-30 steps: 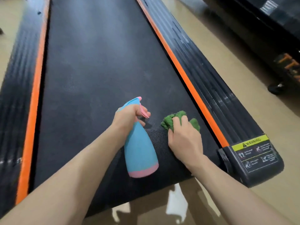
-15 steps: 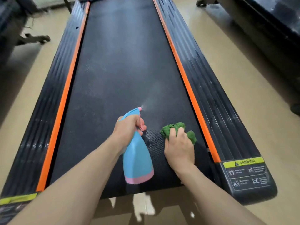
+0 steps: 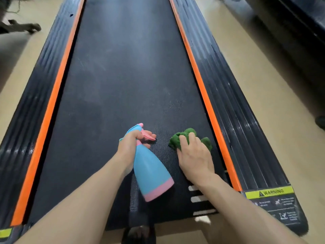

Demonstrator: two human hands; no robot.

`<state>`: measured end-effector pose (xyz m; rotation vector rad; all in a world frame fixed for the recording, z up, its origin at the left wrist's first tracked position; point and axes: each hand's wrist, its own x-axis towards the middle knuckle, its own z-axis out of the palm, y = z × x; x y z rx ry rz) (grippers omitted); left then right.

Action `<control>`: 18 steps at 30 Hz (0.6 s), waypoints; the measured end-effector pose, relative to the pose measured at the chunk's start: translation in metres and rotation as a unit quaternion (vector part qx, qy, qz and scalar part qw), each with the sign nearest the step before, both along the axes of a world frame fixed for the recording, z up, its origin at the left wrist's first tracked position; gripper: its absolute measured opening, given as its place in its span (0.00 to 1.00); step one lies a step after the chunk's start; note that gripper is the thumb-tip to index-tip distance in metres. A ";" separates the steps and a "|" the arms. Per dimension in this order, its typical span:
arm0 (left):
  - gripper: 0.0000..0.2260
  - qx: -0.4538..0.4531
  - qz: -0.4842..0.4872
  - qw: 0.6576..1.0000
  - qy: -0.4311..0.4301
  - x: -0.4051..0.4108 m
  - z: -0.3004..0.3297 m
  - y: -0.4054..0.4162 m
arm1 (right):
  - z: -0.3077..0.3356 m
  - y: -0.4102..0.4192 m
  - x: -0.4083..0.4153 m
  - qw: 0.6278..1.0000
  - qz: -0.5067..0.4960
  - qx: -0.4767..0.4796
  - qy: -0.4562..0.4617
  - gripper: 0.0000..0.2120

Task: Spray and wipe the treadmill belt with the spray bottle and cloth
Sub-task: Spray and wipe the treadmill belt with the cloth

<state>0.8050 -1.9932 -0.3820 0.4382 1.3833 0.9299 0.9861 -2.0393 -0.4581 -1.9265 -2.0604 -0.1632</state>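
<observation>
The black treadmill belt (image 3: 123, 76) runs away from me between orange strips. My left hand (image 3: 130, 147) grips the neck of a blue spray bottle (image 3: 151, 173) with a pink base and pink trigger, fingers curled over the trigger, nozzle aimed up the belt. Just to its right, my right hand (image 3: 193, 155) lies on a crumpled green cloth (image 3: 186, 136) and holds it against the belt near the right orange strip. Most of the cloth is hidden under my fingers.
Ribbed black side rails (image 3: 228, 103) flank the belt, with a yellow warning label (image 3: 269, 191) at the near right corner. Beige floor (image 3: 263, 85) lies on both sides. Another dark machine (image 3: 299, 23) stands at the far right, and a dark foot of some equipment (image 3: 22, 27) at far left.
A spray mist left the nozzle half a second ago and is gone now. Both hands stay at the same spot on the belt, and the view has shifted slightly.
</observation>
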 end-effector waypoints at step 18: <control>0.25 -0.153 0.007 0.988 -0.028 -0.001 -0.003 0.052 | 0.024 0.108 -0.011 0.992 0.029 -0.123 0.003 0.15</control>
